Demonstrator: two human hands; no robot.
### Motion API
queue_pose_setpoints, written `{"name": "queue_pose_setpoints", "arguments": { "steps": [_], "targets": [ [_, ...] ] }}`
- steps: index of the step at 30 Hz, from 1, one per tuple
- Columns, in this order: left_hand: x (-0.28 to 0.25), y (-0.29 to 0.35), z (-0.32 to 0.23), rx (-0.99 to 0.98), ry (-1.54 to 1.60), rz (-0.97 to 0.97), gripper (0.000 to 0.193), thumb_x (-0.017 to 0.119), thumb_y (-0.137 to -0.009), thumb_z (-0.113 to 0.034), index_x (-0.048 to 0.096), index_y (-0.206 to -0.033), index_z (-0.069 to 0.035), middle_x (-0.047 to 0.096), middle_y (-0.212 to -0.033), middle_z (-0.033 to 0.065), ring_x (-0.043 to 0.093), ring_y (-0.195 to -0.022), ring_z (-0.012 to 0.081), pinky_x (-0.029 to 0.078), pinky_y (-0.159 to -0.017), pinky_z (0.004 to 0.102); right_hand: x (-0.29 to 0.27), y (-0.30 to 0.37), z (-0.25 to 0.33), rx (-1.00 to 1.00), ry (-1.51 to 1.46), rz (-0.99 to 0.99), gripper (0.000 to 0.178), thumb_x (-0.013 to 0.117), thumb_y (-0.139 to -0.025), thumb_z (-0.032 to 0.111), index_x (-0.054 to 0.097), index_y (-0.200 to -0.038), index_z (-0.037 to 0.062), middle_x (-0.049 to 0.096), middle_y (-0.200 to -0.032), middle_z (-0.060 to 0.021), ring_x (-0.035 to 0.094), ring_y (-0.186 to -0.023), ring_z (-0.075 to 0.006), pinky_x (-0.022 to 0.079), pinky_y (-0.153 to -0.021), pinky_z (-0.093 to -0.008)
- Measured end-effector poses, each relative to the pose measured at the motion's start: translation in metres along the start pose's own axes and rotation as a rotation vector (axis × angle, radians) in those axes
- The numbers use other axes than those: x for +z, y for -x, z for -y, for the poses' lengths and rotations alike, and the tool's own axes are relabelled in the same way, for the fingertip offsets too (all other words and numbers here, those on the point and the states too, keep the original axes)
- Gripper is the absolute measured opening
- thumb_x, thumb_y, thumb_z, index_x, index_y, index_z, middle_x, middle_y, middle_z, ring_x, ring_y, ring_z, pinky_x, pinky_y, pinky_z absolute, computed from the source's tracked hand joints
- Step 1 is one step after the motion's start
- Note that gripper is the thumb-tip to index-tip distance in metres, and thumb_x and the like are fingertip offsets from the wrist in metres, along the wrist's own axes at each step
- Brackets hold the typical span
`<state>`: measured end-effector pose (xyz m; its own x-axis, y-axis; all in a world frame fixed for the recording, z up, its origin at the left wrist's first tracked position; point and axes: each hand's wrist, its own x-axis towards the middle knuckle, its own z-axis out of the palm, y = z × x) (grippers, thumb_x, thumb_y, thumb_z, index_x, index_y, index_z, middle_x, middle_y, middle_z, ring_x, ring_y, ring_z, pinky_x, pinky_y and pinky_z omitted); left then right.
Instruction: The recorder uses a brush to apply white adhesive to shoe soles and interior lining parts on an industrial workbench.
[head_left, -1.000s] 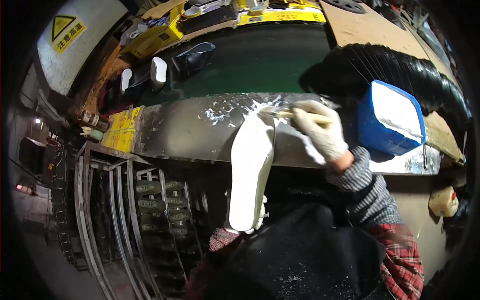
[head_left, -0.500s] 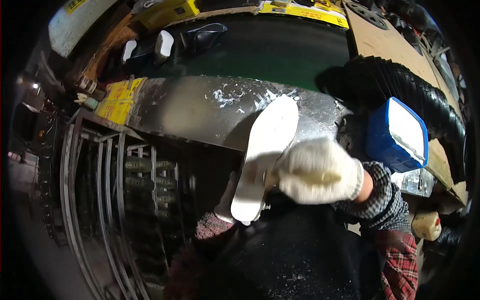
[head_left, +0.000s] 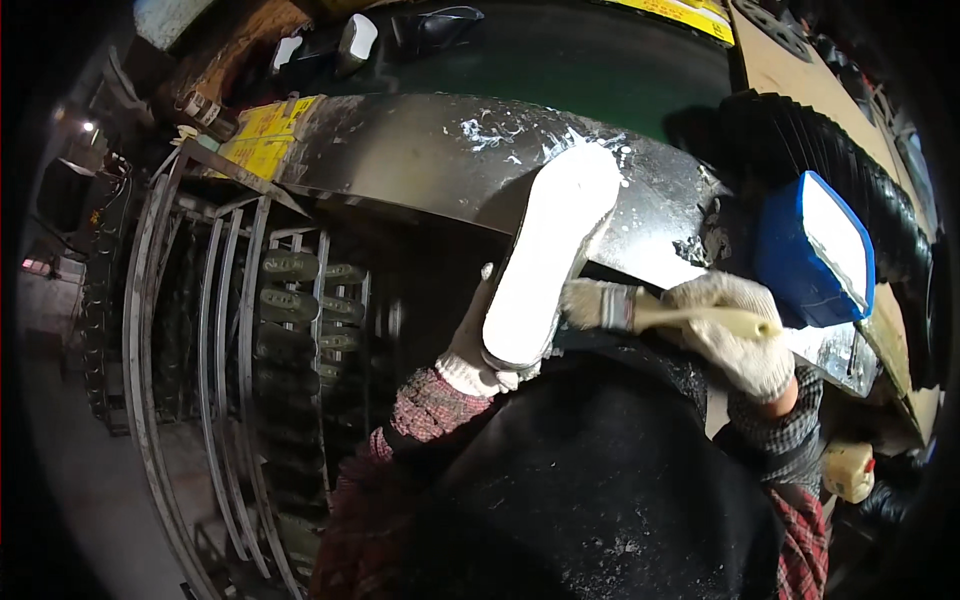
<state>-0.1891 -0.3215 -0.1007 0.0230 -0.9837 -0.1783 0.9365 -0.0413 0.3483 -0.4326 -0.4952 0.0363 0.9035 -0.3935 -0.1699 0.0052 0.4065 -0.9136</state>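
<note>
A shoe (head_left: 558, 250), bottom up, lies at a slant with its toe end over the metal worktop and its heel end toward me. Its whole underside is bright white, with a dark edge along the left. My left hand (head_left: 470, 355), in a white knit glove, grips the heel end from below and the left; most of its fingers are hidden beneath. In my gloved right hand (head_left: 745, 335) is a flat paintbrush (head_left: 650, 312), fingers wrapped round its pale handle. The bristles point left, close beside the shoe's right edge; whether they touch it I cannot tell.
A blue tub (head_left: 785, 255) of white paste stands at the right, beside a row of stacked black pieces (head_left: 800, 150). White smears mark the metal worktop (head_left: 400, 150). Beyond is a dark green belt (head_left: 600, 70) carrying white-bottomed shoes. A metal rack (head_left: 255, 300) stands left.
My right hand with the brush has moved right and down, off the white underside. The bristles now show clearly. The whole view has shifted, so more of my left hand is visible.
</note>
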Motion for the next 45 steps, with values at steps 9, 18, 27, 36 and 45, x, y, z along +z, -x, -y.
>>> {"name": "queue_pose_setpoints", "arguments": {
  "steps": [9, 18, 27, 36, 45],
  "targets": [
    [-0.007, 0.019, -0.011, -0.201, 0.358, -0.021, 0.079, 0.039, -0.093, -0.068, 0.043, -0.141, -0.005, 0.061, -0.11, 0.03, 0.07, -0.078, 0.0402, 0.06, -0.065, 0.0514, -0.057, -0.068, -0.019, -0.314, 0.431, -0.32, 0.019, 0.065, -0.093, 0.008, 0.067, -0.109, -0.0019, 0.07, -0.103, -0.011, 0.067, -0.087, -0.0155, 0.054, -0.078, -0.0243],
    [0.013, 0.007, -0.054, -0.092, 0.17, -0.163, 0.083, 0.046, -0.088, -0.07, 0.051, -0.128, 0.002, 0.063, -0.102, 0.0306, 0.066, -0.06, 0.0384, 0.055, -0.043, 0.0395, -0.01, -0.06, -0.01, -0.758, 1.093, -0.099, 0.037, 0.073, -0.078, 0.002, 0.066, -0.114, 0.0024, 0.066, -0.094, -0.0133, 0.064, -0.081, -0.0294, 0.053, -0.072, -0.0369],
    [0.06, -0.128, -0.152, 0.387, 0.051, -0.434, 0.064, 0.067, -0.093, -0.032, 0.038, -0.129, 0.013, 0.052, -0.124, 0.0214, 0.058, -0.112, 0.0323, 0.054, -0.099, 0.0394, -0.076, 0.057, 0.023, -0.837, 0.914, -0.535, 0.027, 0.067, -0.079, 0.004, 0.066, -0.105, -0.0036, 0.067, -0.093, -0.0172, 0.065, -0.082, -0.0286, 0.053, -0.073, -0.0367],
    [0.168, -0.352, -0.019, -0.112, -0.181, -0.356, 0.08, 0.055, -0.092, -0.06, 0.042, -0.134, 0.007, 0.047, -0.132, 0.0302, 0.049, -0.122, 0.0386, 0.038, -0.107, 0.0572, -0.101, 0.144, -0.02, -0.867, 0.605, -0.965, 0.029, 0.063, -0.09, 0.023, 0.061, -0.105, -0.0029, 0.057, -0.095, -0.0151, 0.057, -0.076, -0.0211, 0.047, -0.067, -0.0326],
    [0.208, -0.291, -0.008, 0.864, -0.884, -0.175, 0.024, 0.074, -0.088, -0.019, 0.064, -0.102, -0.001, 0.065, -0.095, 0.0055, 0.059, -0.093, 0.0166, 0.046, -0.089, 0.0334, -0.102, 0.175, 0.005, -0.812, 0.726, -1.277, 0.031, 0.055, -0.097, 0.017, 0.059, -0.117, -0.0057, 0.06, -0.106, -0.0163, 0.061, -0.087, -0.0198, 0.049, -0.077, -0.0298]
  ]
}}
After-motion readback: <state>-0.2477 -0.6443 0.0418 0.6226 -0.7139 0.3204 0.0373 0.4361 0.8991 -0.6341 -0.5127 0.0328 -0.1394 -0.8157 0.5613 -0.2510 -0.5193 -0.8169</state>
